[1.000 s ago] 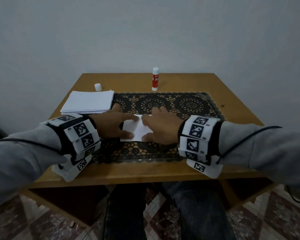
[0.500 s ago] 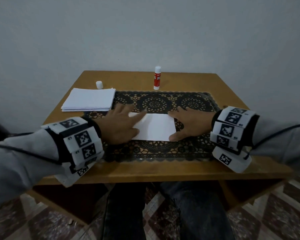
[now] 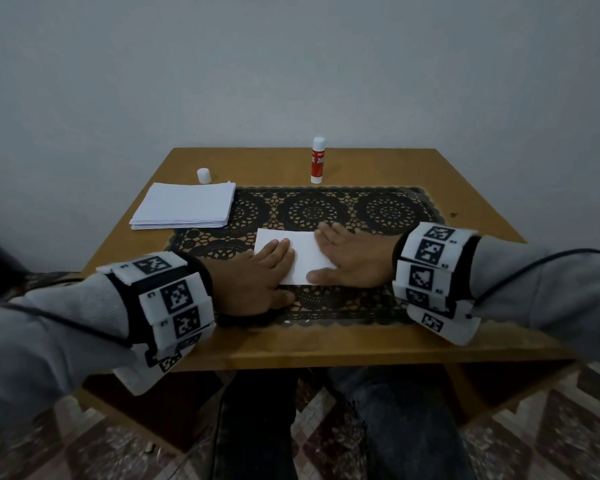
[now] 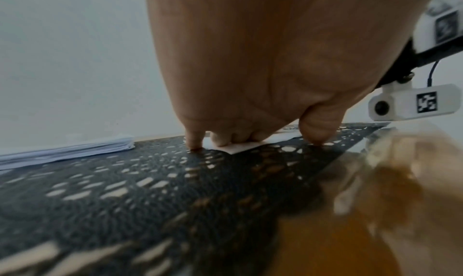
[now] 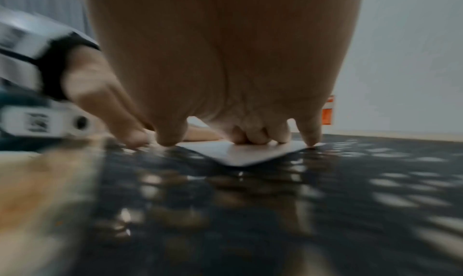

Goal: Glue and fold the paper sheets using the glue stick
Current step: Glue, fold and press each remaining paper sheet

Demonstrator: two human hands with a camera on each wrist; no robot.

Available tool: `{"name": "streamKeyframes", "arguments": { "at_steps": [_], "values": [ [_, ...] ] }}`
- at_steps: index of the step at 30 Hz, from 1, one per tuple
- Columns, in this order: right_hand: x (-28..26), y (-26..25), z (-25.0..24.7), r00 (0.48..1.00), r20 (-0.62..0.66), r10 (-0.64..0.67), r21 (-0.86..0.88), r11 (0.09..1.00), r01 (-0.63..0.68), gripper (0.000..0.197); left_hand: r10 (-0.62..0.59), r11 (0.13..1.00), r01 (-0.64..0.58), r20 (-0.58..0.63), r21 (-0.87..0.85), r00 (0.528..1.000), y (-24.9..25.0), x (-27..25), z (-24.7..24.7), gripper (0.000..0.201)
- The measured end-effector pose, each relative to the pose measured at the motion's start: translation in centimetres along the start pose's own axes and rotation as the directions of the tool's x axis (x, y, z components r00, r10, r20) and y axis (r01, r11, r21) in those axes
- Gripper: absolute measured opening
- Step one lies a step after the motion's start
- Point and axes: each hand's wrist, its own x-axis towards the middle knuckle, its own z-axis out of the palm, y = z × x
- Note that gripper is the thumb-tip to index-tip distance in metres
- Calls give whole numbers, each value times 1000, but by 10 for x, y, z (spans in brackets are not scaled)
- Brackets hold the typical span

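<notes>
The folded paper sheet (image 3: 303, 259) lay flat on the black lace mat (image 3: 343, 213) in the middle of the wooden table (image 3: 465, 188). The left hand (image 3: 253, 275) pressed down on its left end with straight fingers laid side by side; from the left wrist view the fingertips (image 4: 220, 139) met the paper's edge while the thumb touched the mat just beside it. The right hand (image 3: 352, 258) lay flat on the paper's right end, fingers spread and extended, thumb along the near edge. Neither hand gripped anything; both only pressed.

The glue stick (image 3: 318, 161) stood upright near the table's far edge, well apart from the hands. Its white cap (image 3: 203, 176) stood separately at the far left, just behind the stack of paper sheets (image 3: 184, 206), which rested on the table's left side with one edge over the mat.

Much of the folded sheet was hidden beneath the two hands, so its crease could not be made out. In the right wrist view only a sliver of the glue stick's red label (image 5: 328, 115) showed past the fingers, and the near mat was blurred. The label's text was too small to read.
</notes>
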Motion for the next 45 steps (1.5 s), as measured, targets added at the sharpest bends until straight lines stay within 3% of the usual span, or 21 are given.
{"name": "streamKeyframes", "arguments": {
  "at_steps": [4, 10, 15, 19, 24, 29, 34, 41, 45],
  "values": [
    [2, 4, -1, 998, -12, 65, 9, 998, -65, 87, -75, 997, 74, -24, -18, 997, -17, 6, -7, 72],
    [-2, -23, 4, 996, -14, -84, -5, 996, 84, 81, -97, 995, 96, -21, -39, 995, -22, 15, -10, 74],
    [13, -11, -9, 998, -57, 29, -19, 999, -30, 85, -118, 992, 116, -24, -50, 993, -22, 15, -9, 78],
    [10, -27, -2, 995, -62, -73, -14, 997, 72, 82, -140, 989, 138, -27, -53, 990, -22, 16, -8, 79],
    [21, -14, -13, 998, -63, -13, 9, 1000, 13, 77, -128, 988, 129, 14, -82, 992, -23, 11, -16, 74],
    [12, -11, -3, 995, -30, -94, -11, 996, 94, 76, -146, 985, 146, 10, -97, 989, -23, 11, -16, 74],
    [8, 23, -3, 998, -7, 57, 8, 998, -57, 96, -216, 973, 215, 0, -80, 976, -9, 21, -27, 73],
    [6, 32, 3, 999, -15, 32, 42, 999, -32, 94, -28, 1000, 29, -11, 2, 1000, 18, 25, -26, 75],
    [4, 30, 2, 1000, -14, 28, 46, 999, -27, 95, -101, 994, 101, -1, -37, 995, -18, 19, -22, 85]
  ]
}}
